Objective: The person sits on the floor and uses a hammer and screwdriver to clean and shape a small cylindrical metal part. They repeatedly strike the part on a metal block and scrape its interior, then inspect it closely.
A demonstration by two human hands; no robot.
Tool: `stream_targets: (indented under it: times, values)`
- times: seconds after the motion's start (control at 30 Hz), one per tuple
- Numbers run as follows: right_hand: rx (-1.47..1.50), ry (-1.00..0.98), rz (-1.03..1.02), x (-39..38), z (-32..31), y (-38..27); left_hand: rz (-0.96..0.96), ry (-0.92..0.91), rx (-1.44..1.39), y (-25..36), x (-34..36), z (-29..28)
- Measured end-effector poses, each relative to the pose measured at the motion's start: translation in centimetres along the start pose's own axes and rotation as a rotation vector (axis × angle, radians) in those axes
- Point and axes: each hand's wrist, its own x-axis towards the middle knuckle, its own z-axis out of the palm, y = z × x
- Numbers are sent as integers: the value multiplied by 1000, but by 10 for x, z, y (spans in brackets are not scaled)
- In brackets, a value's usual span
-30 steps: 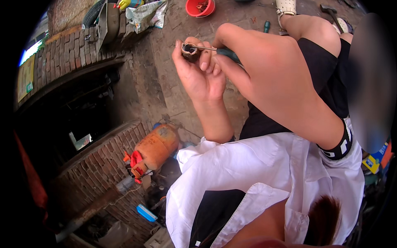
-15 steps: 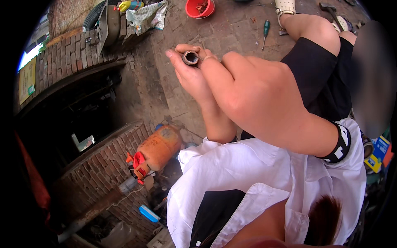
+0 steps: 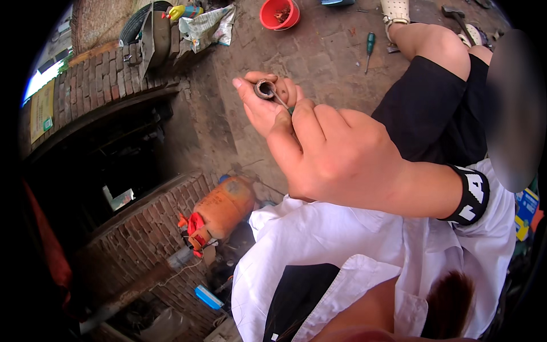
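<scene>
My left hand is closed around a small hollow metal cylinder, dark and rusty-looking, its open round end facing up. In my right hand, a thin screwdriver is gripped; a bit of its green handle shows at the fingertips. The shaft slants to the mouth of the cylinder, its tip at or inside the rim. My right hand hides most of the handle and the left wrist. A black and white band circles my right wrist.
On the brick floor lie another green-handled screwdriver and a hammer. A red bucket stands ahead. To the left are an orange gas cylinder, a brick wall and a blue-and-white box.
My right hand has drawn back a little from the cylinder, so more of the screwdriver shaft and some green handle now show. The left hand keeps its hold. The view has shifted slightly.
</scene>
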Motion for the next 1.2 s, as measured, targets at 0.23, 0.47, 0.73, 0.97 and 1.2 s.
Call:
stream_targets:
  times: [0.23, 0.47, 0.73, 0.97, 1.2]
  values:
    - [58, 42, 39, -1, 5, 3, 34, 216, 1, 4, -9, 20]
    - [122, 102, 90, -1, 2, 11, 118, 143, -18, 4, -17, 26]
    - [126, 56, 70, -6, -1, 16, 158, 164, 81, 2, -18, 28]
    - [372, -104, 269, 6, -15, 23, 201, 128, 251, 0, -13, 16]
    - [698, -258, 489, 12, -5, 57, 178, 101, 253, -6, -14, 18]
